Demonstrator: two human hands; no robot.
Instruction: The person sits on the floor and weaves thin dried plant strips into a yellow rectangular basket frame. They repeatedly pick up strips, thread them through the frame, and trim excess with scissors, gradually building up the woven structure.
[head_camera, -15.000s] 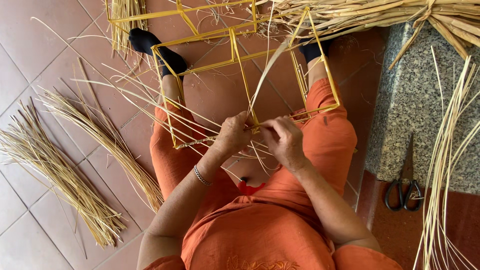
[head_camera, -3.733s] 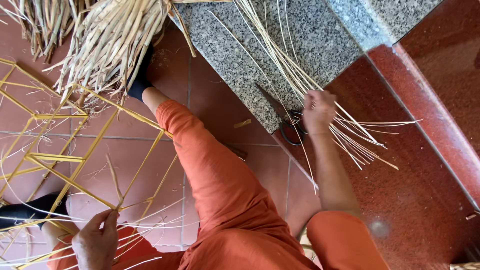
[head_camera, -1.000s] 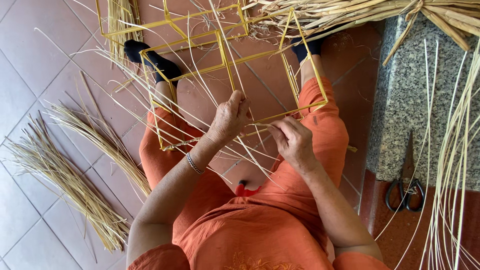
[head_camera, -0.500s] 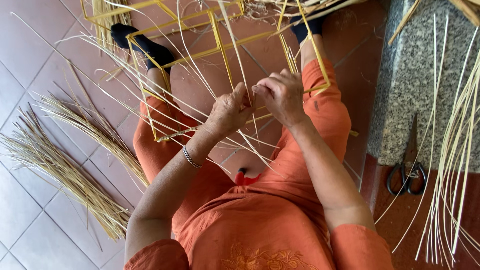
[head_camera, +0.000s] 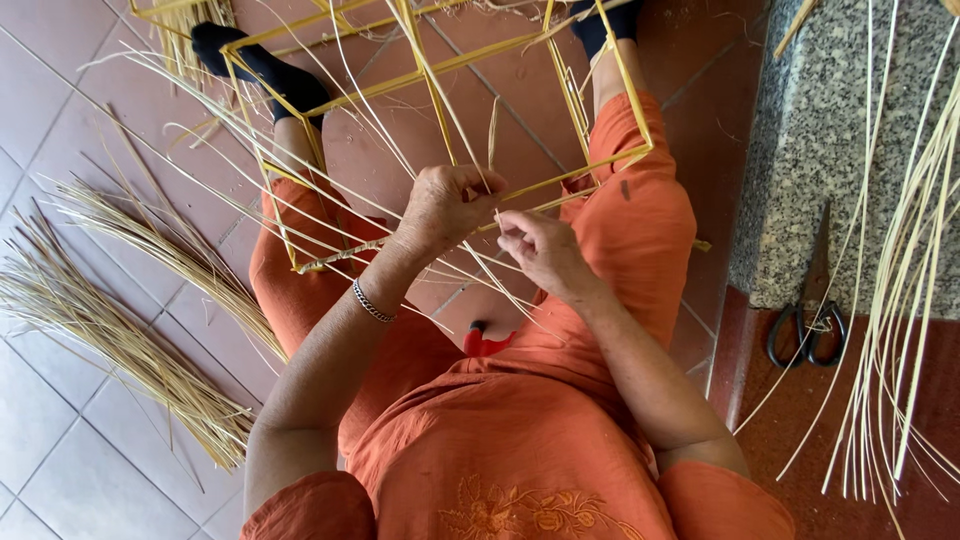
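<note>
Right at the middle, the left hand (head_camera: 452, 208) is curled shut around thin pale straw strands (head_camera: 400, 150) against a bar of the yellow wire frame (head_camera: 430, 80), while the right hand (head_camera: 540, 250) pinches a strand between thumb and fingertips just beside it. That frame rests across the person's lap, over the orange trousers (head_camera: 640, 210), strands fanning out through it. On the tiled floor (head_camera: 60, 440) to the left lie loose bundles of straw (head_camera: 120, 340). Off to the right, black-handled scissors (head_camera: 810, 320) sit on the speckled grey stone ledge (head_camera: 810, 130), near more long strands (head_camera: 900, 300).
</note>
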